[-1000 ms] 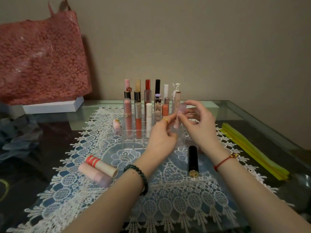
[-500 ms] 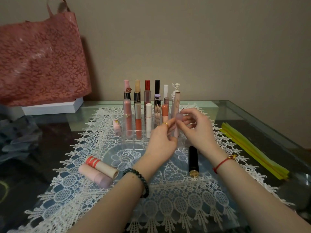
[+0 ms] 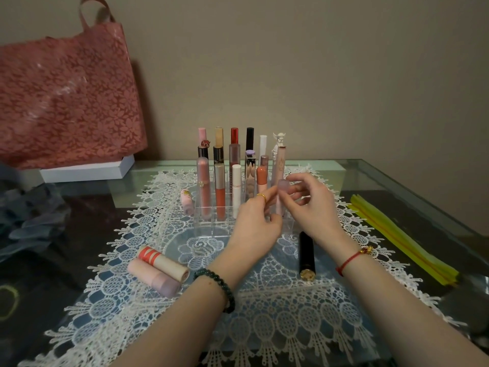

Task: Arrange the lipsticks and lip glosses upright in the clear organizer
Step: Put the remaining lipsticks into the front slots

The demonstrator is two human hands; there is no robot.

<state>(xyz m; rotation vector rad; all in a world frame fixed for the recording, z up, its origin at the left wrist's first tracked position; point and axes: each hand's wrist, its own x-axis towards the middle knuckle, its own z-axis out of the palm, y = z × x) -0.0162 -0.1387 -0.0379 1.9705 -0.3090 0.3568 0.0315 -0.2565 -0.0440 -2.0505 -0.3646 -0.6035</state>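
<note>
A clear organizer point(image 3: 211, 226) stands on the lace mat with several lipsticks and glosses upright in it. Both hands meet over its right front part around a pale pink tube with a mauve cap point(image 3: 281, 197), which stands nearly upright with its lower end down among the slots. My left hand point(image 3: 258, 223) touches the tube's lower part; my right hand point(image 3: 309, 205) pinches it near the cap. Loose on the mat lie a black lipstick point(image 3: 306, 254), a red-striped cream tube point(image 3: 162, 262), a pink tube with mauve cap point(image 3: 153, 278) and a small pink tube point(image 3: 187, 202) left of the organizer.
A red lace-patterned bag point(image 3: 66, 102) sits on a white box point(image 3: 87, 170) at the back left. Yellow strips point(image 3: 402, 235) lie along the right side. Grey fabric point(image 3: 29, 221) is bunched at the left. The glass table edge point(image 3: 423, 186) runs diagonally at the right.
Both hands have lowered the pale pink tube from above the organizer, turning it from tilted to nearly upright, down into the right front slots.
</note>
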